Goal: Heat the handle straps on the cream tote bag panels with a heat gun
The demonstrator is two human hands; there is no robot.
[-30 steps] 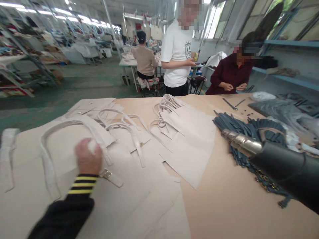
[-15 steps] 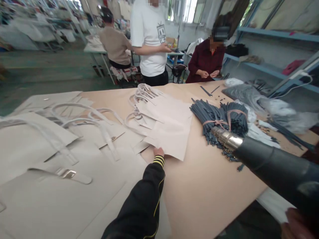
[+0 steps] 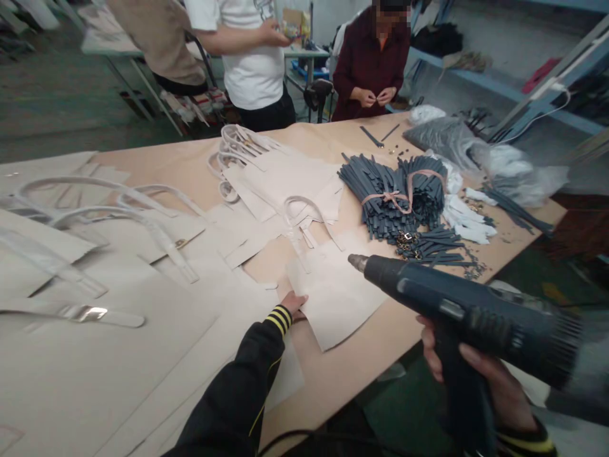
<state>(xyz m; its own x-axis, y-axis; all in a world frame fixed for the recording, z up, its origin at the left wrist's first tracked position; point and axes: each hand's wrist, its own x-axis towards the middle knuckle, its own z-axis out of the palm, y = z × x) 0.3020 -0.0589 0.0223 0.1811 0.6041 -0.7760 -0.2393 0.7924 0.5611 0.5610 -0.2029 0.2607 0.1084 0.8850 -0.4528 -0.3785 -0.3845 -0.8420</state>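
My left hand is closed on the left edge of a pale beige bag panel, thumb on top. The panel carries a looped handle at its far side. My right hand is wrapped round the grip of a dark heat gun. The gun's metal nozzle points left, above the panel's right part. Beyond the held panel lies a stack of similar handled panels. More beige panels cover the table's left side, one bearing a buckled strap.
Tied bundles of dark grey strips lie on the right of the table, with loose strips and small metal fittings nearby. Plastic bags sit at the far right. A person in dark red works at the far edge; two others are behind.
My left hand has drawn one panel off the stack toward me. The heat gun now shows fully, its nozzle over that panel instead of the strip bundles. The view has tilted down.
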